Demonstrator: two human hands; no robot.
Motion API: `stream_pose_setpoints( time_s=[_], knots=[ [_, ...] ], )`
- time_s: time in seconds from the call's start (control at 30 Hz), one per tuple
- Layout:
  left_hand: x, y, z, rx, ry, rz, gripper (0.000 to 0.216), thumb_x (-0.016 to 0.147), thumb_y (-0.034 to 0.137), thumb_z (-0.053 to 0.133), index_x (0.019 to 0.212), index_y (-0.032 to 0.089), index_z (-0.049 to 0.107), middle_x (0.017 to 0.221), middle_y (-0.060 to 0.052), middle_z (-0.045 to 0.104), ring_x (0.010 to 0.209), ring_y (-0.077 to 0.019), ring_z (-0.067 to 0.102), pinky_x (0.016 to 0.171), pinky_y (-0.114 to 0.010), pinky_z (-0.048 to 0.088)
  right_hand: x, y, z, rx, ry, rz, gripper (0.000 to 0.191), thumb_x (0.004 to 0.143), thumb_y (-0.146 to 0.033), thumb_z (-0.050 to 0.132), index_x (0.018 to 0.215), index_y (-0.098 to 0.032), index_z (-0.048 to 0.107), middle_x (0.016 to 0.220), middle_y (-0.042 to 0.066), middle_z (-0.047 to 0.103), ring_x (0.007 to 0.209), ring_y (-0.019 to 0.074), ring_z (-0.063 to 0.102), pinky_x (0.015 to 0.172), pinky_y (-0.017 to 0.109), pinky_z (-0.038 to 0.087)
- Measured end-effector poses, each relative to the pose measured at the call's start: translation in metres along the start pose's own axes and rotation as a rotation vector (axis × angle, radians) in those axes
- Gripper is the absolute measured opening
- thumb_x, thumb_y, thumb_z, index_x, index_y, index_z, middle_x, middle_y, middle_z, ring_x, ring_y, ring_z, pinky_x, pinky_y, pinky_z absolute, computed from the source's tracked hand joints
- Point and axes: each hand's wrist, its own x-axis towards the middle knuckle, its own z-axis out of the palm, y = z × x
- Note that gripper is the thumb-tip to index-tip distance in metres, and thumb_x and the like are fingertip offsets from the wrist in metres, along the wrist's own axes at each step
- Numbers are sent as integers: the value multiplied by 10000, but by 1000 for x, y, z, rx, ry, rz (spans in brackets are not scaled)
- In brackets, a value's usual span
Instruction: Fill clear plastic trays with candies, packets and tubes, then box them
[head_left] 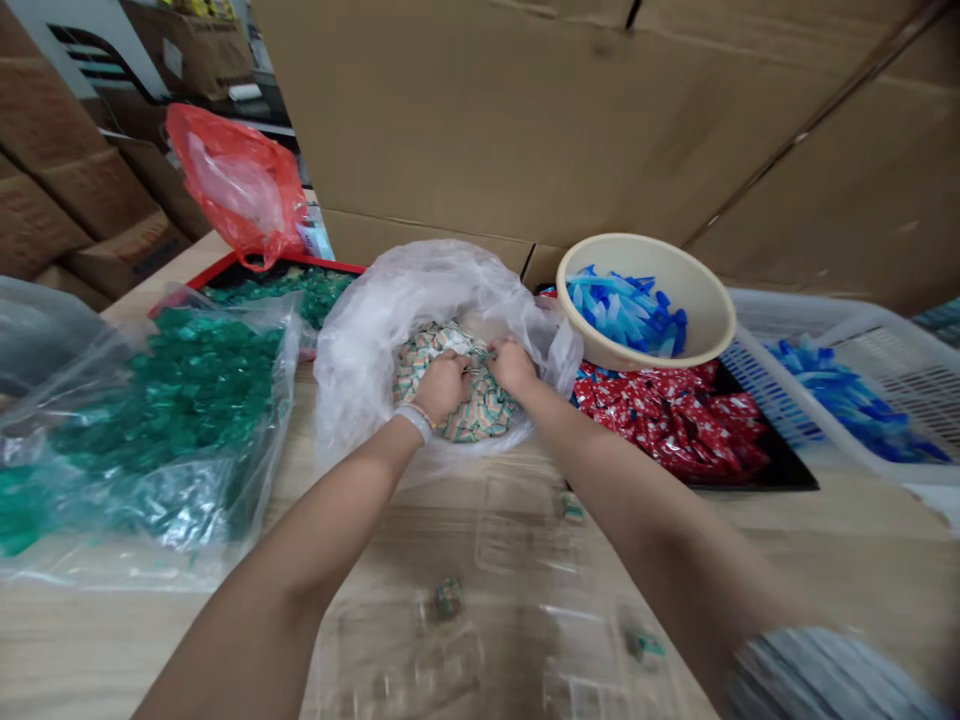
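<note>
Both my hands reach into an open white plastic bag filled with small wrapped candies in striped pastel wrappers. My left hand is curled into the pile, fingers closed on candies. My right hand sits beside it, fingers also bent down and gripping into the wrappers. A white band circles my left wrist. Clear plastic packets lie flat on the wooden table in front of me, with two loose candies on them.
A clear bag of green candies lies at left, a red tray and red plastic bag behind it. A cream bowl of blue pieces stands over red wrapped packets. A white basket is at right. Cardboard boxes wall the back.
</note>
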Motion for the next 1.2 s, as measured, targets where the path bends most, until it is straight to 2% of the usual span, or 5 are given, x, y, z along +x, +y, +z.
stream_pose_setpoints(
  time_s=[0.13,0.43,0.8,0.97,1.2],
  knots=[
    [-2,-4,2,-33,17,11,204,743,149,474,874,137,630,875,-83,581,833,-170,538,785,-271,421,9,8,2,-69,-61,-91,271,760,-243,517,1008,-172,601,1081,96,543,910,184,552,802,260,409],
    [-3,-9,1,-120,24,31,216,730,138,473,875,124,634,859,-83,590,810,-170,546,771,-273,429,21,7,-6,-84,-131,-275,334,731,-88,501,1047,-140,595,1069,73,591,1017,151,504,905,223,339],
    [-10,-9,-6,-175,147,14,257,752,149,476,967,123,614,946,-81,562,861,-155,533,826,-267,421,11,6,-4,-66,2,-263,242,743,-128,468,934,-112,617,953,103,595,927,183,519,852,276,368],
    [-26,-11,-20,-191,223,-69,285,747,157,497,1013,115,592,986,-83,549,878,-158,530,822,-263,424,-19,-7,-23,-77,65,-393,226,744,-144,464,919,-128,605,905,94,581,872,192,510,803,281,382],
    [-78,-18,-37,-302,99,-2,212,755,136,518,934,130,631,863,-60,581,820,-142,538,769,-248,433,-90,-40,-20,57,-66,-642,227,747,-142,478,944,-150,591,897,75,558,870,172,504,780,269,391]
  ],
)
